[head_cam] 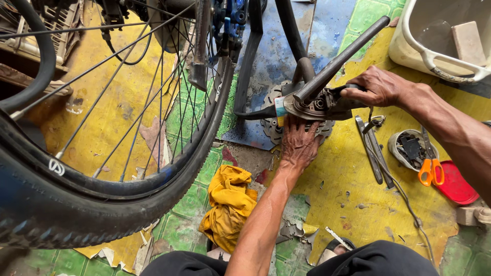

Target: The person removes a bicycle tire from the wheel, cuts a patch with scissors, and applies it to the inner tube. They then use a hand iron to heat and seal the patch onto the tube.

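Note:
My left hand (300, 144) presses flat on a round metal brake disc (269, 125) lying on the floor. My right hand (377, 88) grips the body of an angle grinder (327, 102), whose long black side handle (348, 53) sticks up toward the upper right. The grinder's round head sits over the brake disc, just above my left hand's fingers. A black cable runs from the grinder down across the yellow floor.
A large spoked bicycle wheel (102, 189) with a black tyre fills the left. A yellow rag (230, 202) lies below the disc. To the right lie metal wrenches (376, 151), orange-handled scissors (430, 168), a red lid (456, 185) and a white plastic tub (434, 36).

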Action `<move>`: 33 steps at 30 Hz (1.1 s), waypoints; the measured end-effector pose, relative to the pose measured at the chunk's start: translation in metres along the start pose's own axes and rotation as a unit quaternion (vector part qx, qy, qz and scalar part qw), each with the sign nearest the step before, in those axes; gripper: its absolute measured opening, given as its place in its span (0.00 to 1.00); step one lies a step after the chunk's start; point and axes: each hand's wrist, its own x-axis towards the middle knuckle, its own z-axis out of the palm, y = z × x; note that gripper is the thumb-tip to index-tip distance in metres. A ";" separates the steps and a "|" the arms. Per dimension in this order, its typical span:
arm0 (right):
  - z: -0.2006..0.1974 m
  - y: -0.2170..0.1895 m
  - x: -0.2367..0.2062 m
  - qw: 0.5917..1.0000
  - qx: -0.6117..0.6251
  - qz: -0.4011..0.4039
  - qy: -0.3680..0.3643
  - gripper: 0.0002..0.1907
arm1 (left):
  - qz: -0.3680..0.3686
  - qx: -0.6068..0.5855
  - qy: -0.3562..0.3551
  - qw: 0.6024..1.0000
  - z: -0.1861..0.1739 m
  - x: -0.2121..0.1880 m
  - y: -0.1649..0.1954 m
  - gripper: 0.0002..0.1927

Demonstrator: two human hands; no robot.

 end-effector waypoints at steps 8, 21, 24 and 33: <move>-0.008 -0.011 0.000 0.999 -0.001 0.013 -0.036 0.31 | 0.057 -0.049 0.027 0.997 0.005 -0.009 -0.020 0.32; -0.013 -0.033 -0.002 0.995 -0.067 0.049 -0.059 0.39 | -0.026 -0.109 0.157 0.981 -0.015 -0.033 -0.031 0.16; -0.014 -0.035 0.002 0.990 -0.097 0.066 -0.081 0.43 | -0.050 -0.117 0.172 0.977 -0.014 -0.028 -0.034 0.13; -0.018 -0.045 0.003 0.988 -0.107 0.064 -0.089 0.44 | -0.040 -0.069 0.088 0.993 -0.028 0.026 -0.055 0.42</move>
